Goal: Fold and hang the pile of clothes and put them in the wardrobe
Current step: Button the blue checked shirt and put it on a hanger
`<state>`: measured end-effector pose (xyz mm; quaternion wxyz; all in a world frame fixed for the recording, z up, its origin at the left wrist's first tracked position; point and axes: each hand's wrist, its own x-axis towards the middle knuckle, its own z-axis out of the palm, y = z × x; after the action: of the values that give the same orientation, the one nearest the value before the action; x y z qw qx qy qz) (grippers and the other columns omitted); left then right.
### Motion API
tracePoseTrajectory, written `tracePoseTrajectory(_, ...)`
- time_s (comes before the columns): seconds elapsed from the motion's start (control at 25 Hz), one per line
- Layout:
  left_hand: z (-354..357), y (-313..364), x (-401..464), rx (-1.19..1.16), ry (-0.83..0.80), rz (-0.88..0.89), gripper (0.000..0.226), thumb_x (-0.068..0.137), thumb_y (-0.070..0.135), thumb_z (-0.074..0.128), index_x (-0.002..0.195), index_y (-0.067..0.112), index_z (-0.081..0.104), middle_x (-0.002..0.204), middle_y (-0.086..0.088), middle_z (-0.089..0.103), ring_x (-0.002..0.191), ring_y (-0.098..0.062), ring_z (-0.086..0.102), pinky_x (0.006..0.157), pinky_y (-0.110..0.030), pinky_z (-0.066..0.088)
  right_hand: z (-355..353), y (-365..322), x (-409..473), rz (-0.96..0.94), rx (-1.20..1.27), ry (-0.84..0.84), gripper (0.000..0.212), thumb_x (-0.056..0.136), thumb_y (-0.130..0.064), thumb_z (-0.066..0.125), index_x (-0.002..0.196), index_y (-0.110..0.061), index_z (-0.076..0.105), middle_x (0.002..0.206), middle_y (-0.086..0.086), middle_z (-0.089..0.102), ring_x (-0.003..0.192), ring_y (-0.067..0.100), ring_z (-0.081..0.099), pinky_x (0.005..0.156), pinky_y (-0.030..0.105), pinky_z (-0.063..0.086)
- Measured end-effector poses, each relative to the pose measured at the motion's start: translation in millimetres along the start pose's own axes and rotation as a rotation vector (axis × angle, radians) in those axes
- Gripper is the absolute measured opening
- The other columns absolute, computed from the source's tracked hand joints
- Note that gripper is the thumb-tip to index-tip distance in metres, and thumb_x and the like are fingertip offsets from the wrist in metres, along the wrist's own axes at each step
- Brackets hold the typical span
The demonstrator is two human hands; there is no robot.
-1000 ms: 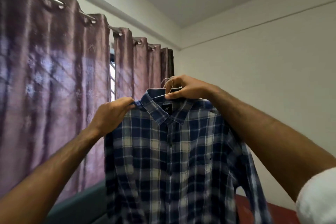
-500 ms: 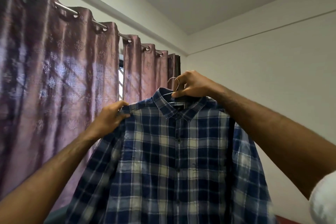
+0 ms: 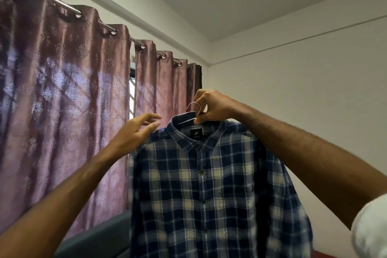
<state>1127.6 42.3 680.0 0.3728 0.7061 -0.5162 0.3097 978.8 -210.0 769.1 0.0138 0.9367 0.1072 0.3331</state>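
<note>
A blue and white plaid shirt (image 3: 201, 190) hangs in front of me on a thin metal hanger (image 3: 195, 109), buttoned, collar up, with a dark label showing inside the neck. My right hand (image 3: 211, 107) grips the hanger at the base of its hook, above the collar. My left hand (image 3: 136, 132) hovers at the shirt's left shoulder with fingers spread and relaxed, holding nothing; whether it touches the cloth is unclear. The wardrobe and the pile of clothes are out of view.
A mauve patterned curtain (image 3: 62, 111) on a steel rod (image 3: 65, 7) covers the window at left. A bare white wall (image 3: 303, 90) fills the right. A dark grey surface (image 3: 98, 236) shows low left, below the curtain.
My left hand has let go of the shirt's left shoulder and opened. The right hand has kept its grip on the hanger, and the shirt now hangs straighter.
</note>
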Motion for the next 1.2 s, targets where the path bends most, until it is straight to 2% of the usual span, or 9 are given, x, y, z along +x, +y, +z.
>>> tracePoseTrajectory(0.16, 15.6, 38.9, 40.4, 0.086, -0.027, -0.063, 0.013, 0.101, 0.032, 0.058, 0.092, 0.026, 0.065, 0.083, 0.008, 0.066, 0.078, -0.008, 0.064, 0.068, -0.023, 0.047, 8.4, -9.0, 3.8, -0.043, -0.078, 0.052, 0.022, 0.074, -0.035, 0.089, 0.083, -0.028, 0.070, 0.110, -0.010, 0.058, 0.092, 0.008, 0.060, 0.077, 0.037, 0.060)
tracePoseTrajectory(0.44, 48.1, 54.2, 34.8, -0.047, 0.347, 0.139, 0.010, 0.105, 0.012, 0.050, 0.097, 0.011, 0.057, 0.082, 0.005, 0.059, 0.071, -0.007, 0.062, 0.057, -0.013, 0.049, 9.3, -7.7, 6.0, -0.041, -0.105, 0.025, 0.025, 0.075, -0.037, 0.088, 0.094, -0.025, 0.075, 0.107, -0.007, 0.059, 0.090, 0.010, 0.059, 0.076, 0.035, 0.059)
tracePoseTrajectory(0.6, 34.8, 39.8, 26.2, -0.115, 0.084, 0.086, 0.026, 0.104, 0.044, 0.047, 0.111, 0.021, 0.057, 0.094, 0.002, 0.067, 0.079, -0.013, 0.066, 0.064, -0.023, 0.053, 13.9, -5.6, 0.1, 0.026, -0.064, 0.104, 0.020, 0.078, -0.033, 0.086, 0.086, -0.024, 0.071, 0.099, -0.006, 0.065, 0.086, 0.012, 0.064, 0.076, 0.039, 0.061)
tracePoseTrajectory(0.68, 24.3, 23.7, 19.9, 0.125, -0.048, 0.080, 0.033, 0.101, 0.052, 0.048, 0.118, 0.024, 0.053, 0.102, 0.010, 0.066, 0.081, -0.005, 0.064, 0.069, -0.021, 0.050, 11.6, -3.0, -3.6, 0.045, -0.004, 0.131, 0.020, 0.080, -0.029, 0.085, 0.091, -0.017, 0.073, 0.097, -0.003, 0.068, 0.086, 0.013, 0.065, 0.077, 0.038, 0.061)
tracePoseTrajectory(0.76, 19.6, 7.8, 13.8, 0.311, -0.078, 0.098, 0.034, 0.095, 0.056, 0.046, 0.107, 0.025, 0.054, 0.093, 0.013, 0.063, 0.074, -0.004, 0.058, 0.066, -0.023, 0.043, 9.0, -0.4, -5.4, 0.039, 0.076, 0.102, 0.022, 0.082, -0.028, 0.084, 0.095, -0.014, 0.072, 0.095, -0.002, 0.068, 0.087, 0.014, 0.066, 0.078, 0.038, 0.061)
tracePoseTrajectory(0.88, 16.7, -3.1, 8.3, 0.221, 0.009, 0.034, 0.021, 0.102, 0.038, 0.049, 0.091, 0.021, 0.055, 0.082, 0.008, 0.057, 0.071, -0.007, 0.054, 0.064, -0.027, 0.038, 18.6, -4.2, -2.9, 0.008, 0.196, 0.080, 0.031, 0.086, -0.031, 0.080, 0.104, -0.015, 0.061, 0.098, -0.003, 0.065, 0.089, 0.012, 0.063, 0.079, 0.037, 0.058)
tracePoseTrajectory(1.04, -2.8, -2.8, -4.0, 0.427, 0.154, -0.019, 0.014, 0.103, 0.026, 0.054, 0.093, 0.016, 0.057, 0.079, 0.012, 0.053, 0.067, -0.003, 0.050, 0.056, -0.028, 0.037, 27.9, -9.1, 6.4, 0.087, 0.529, -0.054, 0.055, 0.093, -0.059, 0.061, 0.130, -0.020, 0.048, 0.122, 0.000, 0.059, 0.108, 0.015, 0.061, 0.089, 0.032, 0.053)
tracePoseTrajectory(1.12, -30.0, -5.6, -13.2, 0.505, 0.217, -0.069, 0.015, 0.103, 0.027, 0.055, 0.088, 0.022, 0.052, 0.079, 0.009, 0.053, 0.066, -0.010, 0.050, 0.053, -0.027, 0.033, 29.3, 2.0, 11.2, 0.097, 0.724, -0.115, 0.061, 0.098, -0.065, 0.045, 0.135, -0.018, 0.055, 0.129, 0.003, 0.061, 0.116, 0.021, 0.061, 0.098, 0.038, 0.050)
tracePoseTrajectory(1.2, -67.1, -10.1, -24.9, 0.577, 0.260, -0.132, 0.019, 0.102, 0.029, 0.055, 0.085, 0.026, 0.048, 0.081, 0.007, 0.054, 0.069, -0.017, 0.052, 0.055, -0.029, 0.033, 35.0, 8.3, 18.2, 0.042, 0.759, -0.129, 0.050, 0.100, -0.058, 0.049, 0.123, -0.018, 0.068, 0.121, 0.003, 0.070, 0.112, 0.021, 0.065, 0.101, 0.040, 0.050)
